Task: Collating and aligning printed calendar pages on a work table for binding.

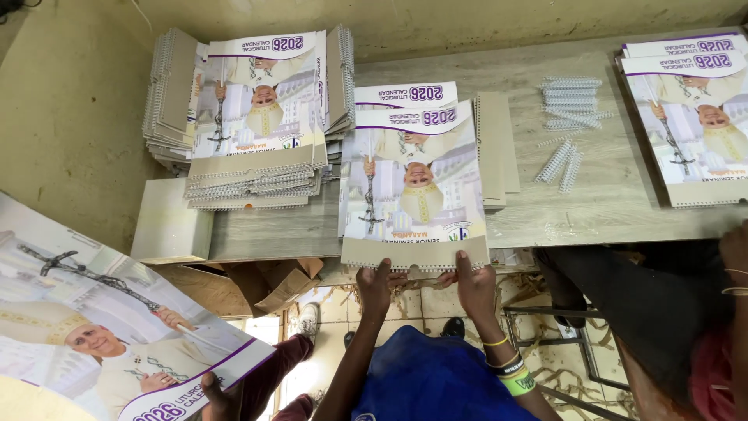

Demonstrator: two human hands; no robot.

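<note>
A wall calendar [415,183] with a purple-banded cover lay at the near edge of the grey wooden table [608,195], and both hands held its beige lower strip — the left hand [376,285] and the right hand [475,284] side by side, fingers curled over the edge, probably pressing a wire binding that the view barely showed. Behind it to the left stood a tall stack of bound calendars [257,117], loose white binding coils [571,109] lay to the right, and another pile of calendars [689,117] sat at the far right — a large poster [109,327] filled the lower left.
</note>
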